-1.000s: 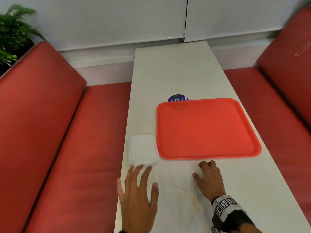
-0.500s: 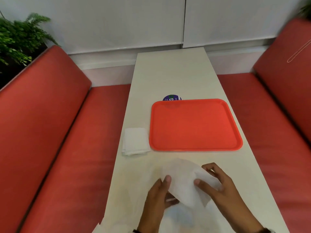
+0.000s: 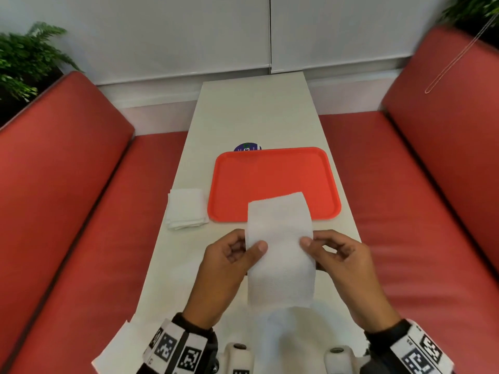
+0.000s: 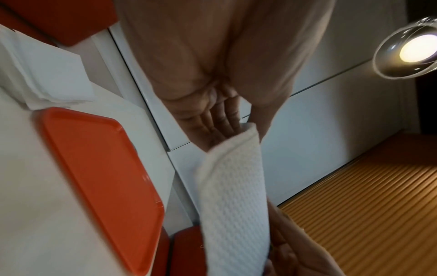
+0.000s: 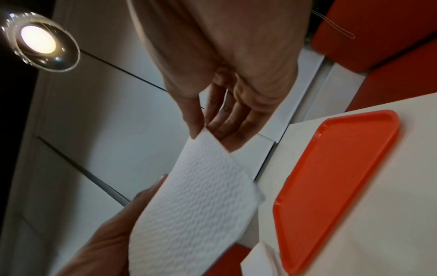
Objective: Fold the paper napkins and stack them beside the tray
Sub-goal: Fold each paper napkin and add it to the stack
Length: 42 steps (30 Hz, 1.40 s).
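Both hands hold one white paper napkin [image 3: 279,247] up above the near part of the table, folded into a long strip. My left hand [image 3: 237,252] pinches its left edge with the thumb on top. My right hand [image 3: 332,249] pinches the right edge the same way. The strip's far end overlaps the near rim of the orange tray [image 3: 272,179] in the head view. A small stack of folded napkins [image 3: 186,207] lies on the table left of the tray. The embossed napkin [image 4: 234,196] shows up close in the left wrist view and the napkin [image 5: 196,201] in the right wrist view.
More loose white napkins [image 3: 294,336] lie on the narrow white table [image 3: 253,109] near its front edge. A purple round sticker [image 3: 247,147] peeks out behind the tray. Red bench seats [image 3: 81,211] flank the table; plants [image 3: 24,58] stand at the back corners.
The hands have lifted a napkin off the table and folded it into a long strip held between them. The head view has pulled back and tilted.
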Each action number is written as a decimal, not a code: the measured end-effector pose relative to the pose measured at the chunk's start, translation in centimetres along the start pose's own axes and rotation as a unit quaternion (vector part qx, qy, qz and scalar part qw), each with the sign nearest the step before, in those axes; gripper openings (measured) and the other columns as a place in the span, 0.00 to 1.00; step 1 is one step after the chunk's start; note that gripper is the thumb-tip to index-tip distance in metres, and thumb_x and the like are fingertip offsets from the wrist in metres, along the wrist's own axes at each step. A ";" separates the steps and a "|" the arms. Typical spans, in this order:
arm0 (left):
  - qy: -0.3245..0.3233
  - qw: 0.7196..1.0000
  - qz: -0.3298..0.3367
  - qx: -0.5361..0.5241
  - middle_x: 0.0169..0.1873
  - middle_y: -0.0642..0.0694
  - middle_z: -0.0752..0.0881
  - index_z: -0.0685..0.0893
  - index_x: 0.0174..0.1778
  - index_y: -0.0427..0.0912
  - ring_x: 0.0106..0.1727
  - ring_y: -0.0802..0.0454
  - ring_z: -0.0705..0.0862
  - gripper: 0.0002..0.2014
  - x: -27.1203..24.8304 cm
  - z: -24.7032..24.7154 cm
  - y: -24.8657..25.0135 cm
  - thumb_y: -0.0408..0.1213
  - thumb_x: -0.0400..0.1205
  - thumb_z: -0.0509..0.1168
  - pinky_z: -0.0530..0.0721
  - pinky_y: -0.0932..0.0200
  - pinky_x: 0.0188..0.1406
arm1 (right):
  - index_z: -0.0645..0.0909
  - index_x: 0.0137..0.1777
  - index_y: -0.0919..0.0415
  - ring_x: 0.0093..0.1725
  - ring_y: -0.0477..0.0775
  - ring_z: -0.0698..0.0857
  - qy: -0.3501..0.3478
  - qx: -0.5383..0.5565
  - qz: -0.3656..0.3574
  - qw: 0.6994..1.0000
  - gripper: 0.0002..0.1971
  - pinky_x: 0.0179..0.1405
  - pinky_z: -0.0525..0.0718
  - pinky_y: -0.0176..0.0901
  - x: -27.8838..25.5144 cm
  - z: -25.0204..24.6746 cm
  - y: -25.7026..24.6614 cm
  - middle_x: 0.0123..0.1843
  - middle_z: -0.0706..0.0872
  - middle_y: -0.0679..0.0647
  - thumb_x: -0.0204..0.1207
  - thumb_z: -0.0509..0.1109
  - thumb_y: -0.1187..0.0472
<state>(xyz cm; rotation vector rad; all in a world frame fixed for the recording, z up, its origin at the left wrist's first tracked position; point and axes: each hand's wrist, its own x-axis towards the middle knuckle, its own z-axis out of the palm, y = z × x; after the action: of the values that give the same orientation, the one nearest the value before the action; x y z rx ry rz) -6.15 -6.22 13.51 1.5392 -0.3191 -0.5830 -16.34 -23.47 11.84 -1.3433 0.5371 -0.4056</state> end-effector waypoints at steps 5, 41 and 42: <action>-0.010 0.997 0.065 -0.031 0.53 0.40 0.93 0.91 0.56 0.45 0.54 0.43 0.92 0.11 -1.4 0.7 0.8 0.31 0.79 0.75 0.91 0.50 0.53 | 0.92 0.55 0.58 0.39 0.51 0.89 -0.024 0.024 -0.031 0.999 0.09 0.46 0.89 0.48 -0.7 -1.2 -1.2 0.48 0.89 0.67 0.76 0.74 0.62; 0.043 0.998 -0.032 0.015 0.41 0.45 0.95 0.95 0.43 0.48 0.46 0.46 0.93 0.08 -0.2 -13.0 -1.3 0.47 0.73 0.78 0.90 0.46 0.51 | 0.94 0.39 0.51 0.29 0.46 0.67 -0.076 -0.154 0.033 0.985 0.09 0.28 0.65 0.32 -0.1 13.8 0.2 0.26 0.76 0.55 0.67 0.78 0.47; 0.028 0.998 -0.057 0.002 0.43 0.43 0.95 0.95 0.45 0.47 0.47 0.45 0.94 0.10 0.2 -13.8 -1.7 0.48 0.73 0.79 0.90 0.45 0.52 | 0.94 0.38 0.51 0.27 0.46 0.66 -0.062 -0.156 0.031 0.985 0.08 0.27 0.64 0.31 0.2 14.3 0.5 0.25 0.72 0.52 0.67 0.78 0.48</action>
<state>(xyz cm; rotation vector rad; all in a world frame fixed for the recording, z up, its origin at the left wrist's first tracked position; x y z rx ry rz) 1.19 5.39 11.39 1.5814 -0.1916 -0.6275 -7.86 -11.99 13.27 -1.6357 0.5528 -0.1900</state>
